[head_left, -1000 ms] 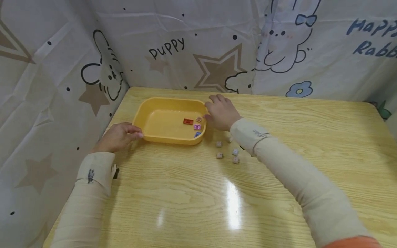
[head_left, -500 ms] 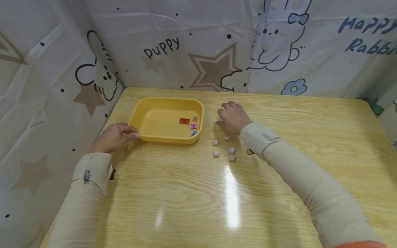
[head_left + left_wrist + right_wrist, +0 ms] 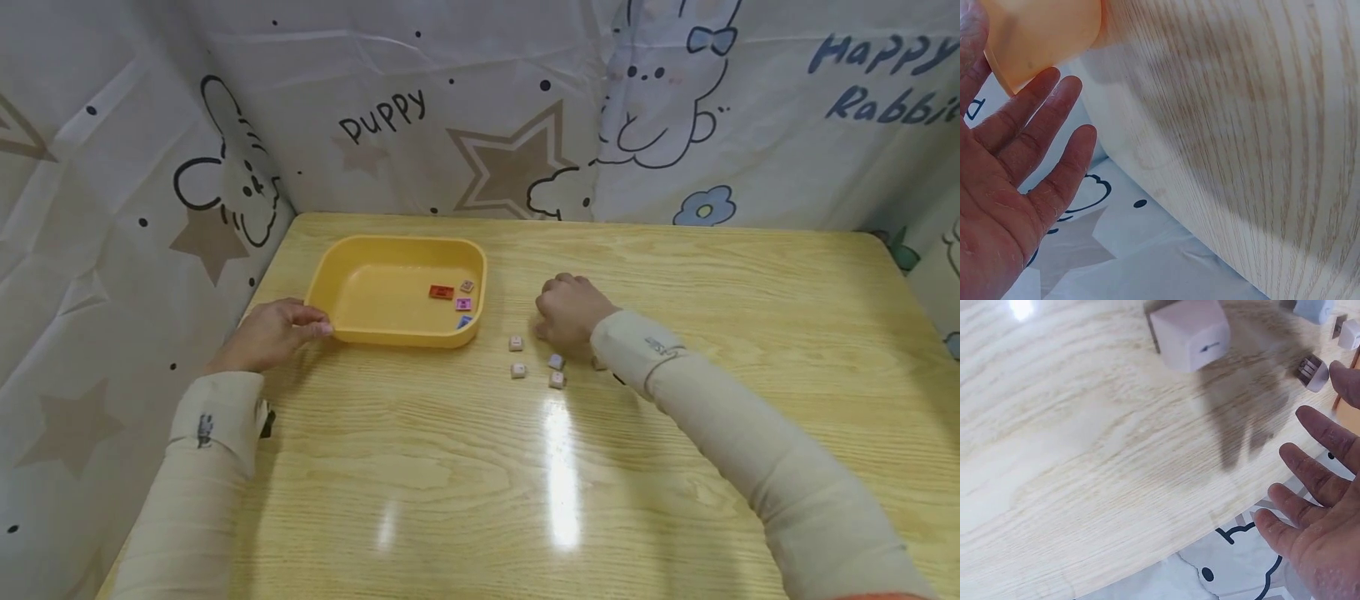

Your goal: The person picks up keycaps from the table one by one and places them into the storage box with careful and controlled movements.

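Observation:
A yellow tray (image 3: 375, 302) stands at the table's back left. The left hand (image 3: 266, 335) pinches its front left corner by the rim; in the left wrist view the fingers of this hand (image 3: 1019, 181) lie against the tray (image 3: 1054, 31). Beyond several loose keycaps, the right hand (image 3: 573, 310) is low over the table, to the right of the tray. In the right wrist view this hand (image 3: 1325, 519) has its fingers spread and its thumb beside a tipped keycap (image 3: 1318, 377), contact unclear. A pale keycap with an arrow (image 3: 1191, 334) lies apart from it.
Inside the tray at the right are a red piece (image 3: 441, 292), an orange one (image 3: 467, 286), a pink one (image 3: 463, 305) and a blue one (image 3: 465, 321). Pale keycaps (image 3: 518, 371) lie right of the tray. A printed curtain (image 3: 405, 167) hangs behind the table.
The right hand has moved away from the tray's right rim, rightward and down toward the loose keycaps. The left hand has stayed at the tray's corner. The head view has shifted slightly.

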The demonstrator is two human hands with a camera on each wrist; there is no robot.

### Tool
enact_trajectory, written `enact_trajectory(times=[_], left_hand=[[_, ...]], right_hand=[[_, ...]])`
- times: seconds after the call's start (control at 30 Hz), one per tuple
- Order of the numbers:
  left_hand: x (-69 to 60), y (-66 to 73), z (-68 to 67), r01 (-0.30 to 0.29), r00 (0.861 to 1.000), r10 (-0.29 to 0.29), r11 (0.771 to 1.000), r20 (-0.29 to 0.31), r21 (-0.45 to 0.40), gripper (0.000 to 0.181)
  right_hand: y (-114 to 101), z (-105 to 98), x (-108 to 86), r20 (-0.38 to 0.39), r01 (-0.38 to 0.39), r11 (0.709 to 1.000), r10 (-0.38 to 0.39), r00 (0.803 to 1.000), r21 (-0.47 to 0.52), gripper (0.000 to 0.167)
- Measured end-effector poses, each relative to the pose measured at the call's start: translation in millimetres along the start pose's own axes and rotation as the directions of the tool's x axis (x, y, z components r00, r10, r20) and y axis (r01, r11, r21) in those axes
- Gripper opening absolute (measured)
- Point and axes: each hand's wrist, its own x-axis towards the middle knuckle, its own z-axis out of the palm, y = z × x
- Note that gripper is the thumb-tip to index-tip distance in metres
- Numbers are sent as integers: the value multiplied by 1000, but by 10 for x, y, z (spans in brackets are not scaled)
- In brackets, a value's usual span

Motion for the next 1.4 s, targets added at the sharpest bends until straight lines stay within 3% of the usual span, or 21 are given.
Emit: enact_trajectory(times=[0.17,0.5,0.97,1.2,1.4], left_hand=[[-1,-4,-3,-5,1000,5,1000,7,-3,56],[14,2,-7,24,1000,-24,1000,19,1,57],[9,-25,8,32,999,-32,999,11,-7,60],[14,-24,4,24,1000,-24,1000,10,-2,56],[23,-54,12,10,1000,-10,1000,3,3,55]], right_hand=[[-4,28,-16,11,8,1000,-9,1000,16,26],[42,108,-53,-36,18,1000,-18,999,-1,26],[16,70,-118,-28,6,1000,-5,1000,1,25],[33,51,-70,-18,-19,1000,18,1000,-19,26],[30,-15,-10,-69,12,999,-15,998,-38,23]])
